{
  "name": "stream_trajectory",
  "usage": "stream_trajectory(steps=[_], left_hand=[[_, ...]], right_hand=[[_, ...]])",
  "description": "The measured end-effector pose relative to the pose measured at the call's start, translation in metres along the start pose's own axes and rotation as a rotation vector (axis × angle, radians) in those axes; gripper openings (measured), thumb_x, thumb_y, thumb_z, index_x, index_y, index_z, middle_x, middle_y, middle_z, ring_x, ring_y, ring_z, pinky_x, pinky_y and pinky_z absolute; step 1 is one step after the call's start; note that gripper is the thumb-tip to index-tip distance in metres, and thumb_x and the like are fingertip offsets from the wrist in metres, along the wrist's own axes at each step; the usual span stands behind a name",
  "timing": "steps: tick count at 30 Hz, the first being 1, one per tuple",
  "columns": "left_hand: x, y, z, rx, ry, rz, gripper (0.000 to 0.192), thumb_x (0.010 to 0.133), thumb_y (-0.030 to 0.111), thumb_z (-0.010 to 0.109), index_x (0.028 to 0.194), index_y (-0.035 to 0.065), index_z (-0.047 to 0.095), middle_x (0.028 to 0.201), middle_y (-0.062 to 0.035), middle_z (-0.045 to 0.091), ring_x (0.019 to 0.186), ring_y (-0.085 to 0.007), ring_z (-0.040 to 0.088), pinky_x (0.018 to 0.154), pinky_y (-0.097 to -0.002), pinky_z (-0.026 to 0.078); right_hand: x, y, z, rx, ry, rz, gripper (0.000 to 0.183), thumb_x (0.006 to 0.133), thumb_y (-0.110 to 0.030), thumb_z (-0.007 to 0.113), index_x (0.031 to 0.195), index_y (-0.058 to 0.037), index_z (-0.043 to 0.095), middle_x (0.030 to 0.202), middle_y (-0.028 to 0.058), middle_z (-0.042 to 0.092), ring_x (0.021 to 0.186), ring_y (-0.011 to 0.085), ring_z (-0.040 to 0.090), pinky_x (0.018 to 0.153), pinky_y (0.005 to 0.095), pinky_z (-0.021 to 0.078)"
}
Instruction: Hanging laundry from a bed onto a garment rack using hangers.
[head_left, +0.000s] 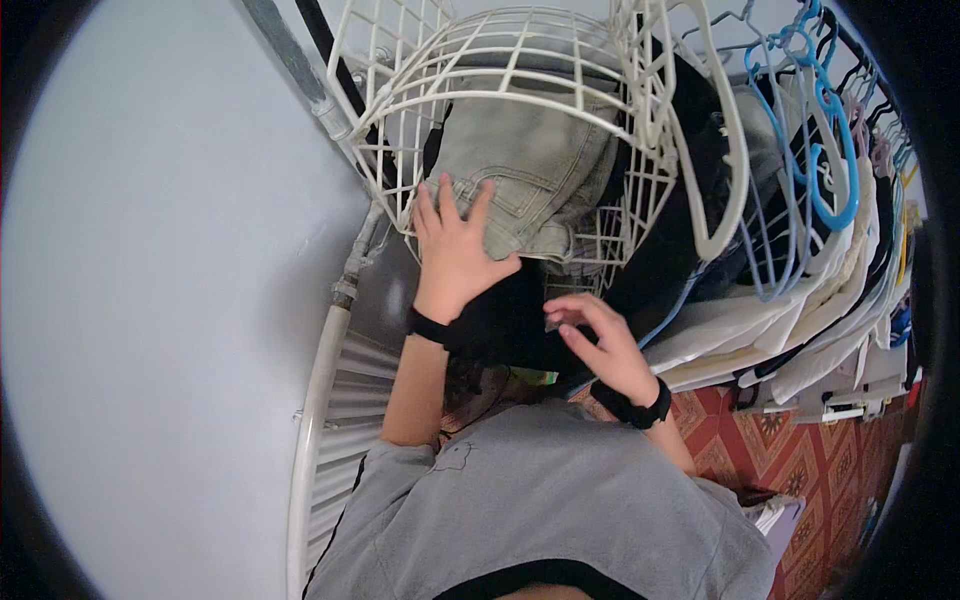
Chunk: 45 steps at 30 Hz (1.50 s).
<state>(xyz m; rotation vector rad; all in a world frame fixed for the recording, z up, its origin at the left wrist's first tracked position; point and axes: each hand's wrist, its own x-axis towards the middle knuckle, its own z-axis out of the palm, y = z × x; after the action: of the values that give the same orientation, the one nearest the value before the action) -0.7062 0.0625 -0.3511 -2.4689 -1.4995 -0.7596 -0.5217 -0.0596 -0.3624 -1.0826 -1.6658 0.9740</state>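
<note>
Folded light grey-green jeans (525, 157) lie in a white wire basket (517, 97), waistband and a pocket towards me. Flat on their left part rests my left hand (457, 240), fingers spread. Lower and to the right, my right hand (607, 345) hovers clear of the jeans, before dark cloth. Its fingers are curled, and a small dark or clear item (553, 325) shows at the fingertips, too small to name. Both wrists wear black bands.
A white plastic hanger (709, 180) hangs at the basket's right side. Beyond it are blue hangers (844, 172) and a rail of clothes (810, 300). Pipes (322, 420) and a radiator (360, 405) run along the wall at left. Patterned red flooring (802, 465) shows at lower right.
</note>
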Motion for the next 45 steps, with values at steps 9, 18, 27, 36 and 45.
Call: stream_trajectory(steps=[9,18,27,36,45], left_hand=[[0.002,-0.005,-0.014,-0.45,0.262,-0.101,0.027,0.078,0.021,0.053,0.09,-0.0027,0.06,0.1,-0.0211,0.057,0.096,-0.0391,0.052,0.086,-0.0473,0.036],[-0.033,0.036,-0.075,-0.737,0.136,0.155,0.03,0.082,0.015,0.05,0.104,-0.0049,0.05,0.089,-0.0235,0.055,0.08,-0.0404,0.054,0.068,-0.0407,0.044],[-0.08,0.0,-0.114,-1.209,0.148,0.194,0.024,0.082,0.015,0.053,0.093,-0.0053,0.056,0.077,-0.0149,0.06,0.066,-0.0256,0.059,0.059,-0.0306,0.045],[-0.127,-0.085,-0.1,-0.836,0.713,-0.224,0.026,0.082,0.017,0.054,0.104,0.0049,0.054,0.11,-0.0189,0.05,0.097,-0.0314,0.051,0.082,-0.0419,0.042],[-0.108,-0.037,-0.101,-1.162,0.662,-0.208,0.028,0.083,0.019,0.053,0.107,0.0042,0.052,0.111,-0.0181,0.05,0.096,-0.0294,0.052,0.079,-0.0402,0.046]], right_hand=[[0.047,-0.013,0.016,-0.576,0.504,-0.143,0.039,0.077,-0.005,0.055,0.115,0.0002,0.045,0.114,0.0194,0.048,0.108,0.0318,0.046,0.092,0.0352,0.0353],[0.071,0.011,0.026,-0.394,0.504,0.065,0.052,0.071,-0.01,0.061,0.117,0.0041,0.041,0.109,0.0249,0.05,0.1,0.0381,0.049,0.084,0.0375,0.04],[0.066,0.021,0.023,-0.549,0.865,-0.169,0.051,0.069,0.009,0.05,0.119,-0.0021,0.043,0.109,0.0214,0.048,0.102,0.0348,0.047,0.088,0.0362,0.0372],[-0.008,-0.046,0.039,-0.591,0.914,-0.486,0.023,0.064,0.012,0.053,0.082,-0.0029,0.058,0.086,0.0101,0.056,0.079,0.0229,0.052,0.069,0.0294,0.0414],[-0.102,-0.073,0.015,-0.458,1.208,-0.724,0.016,0.072,-0.004,0.06,0.068,-0.0124,0.047,0.074,0.0018,0.046,0.073,0.0198,0.041,0.066,0.0324,0.0335]])
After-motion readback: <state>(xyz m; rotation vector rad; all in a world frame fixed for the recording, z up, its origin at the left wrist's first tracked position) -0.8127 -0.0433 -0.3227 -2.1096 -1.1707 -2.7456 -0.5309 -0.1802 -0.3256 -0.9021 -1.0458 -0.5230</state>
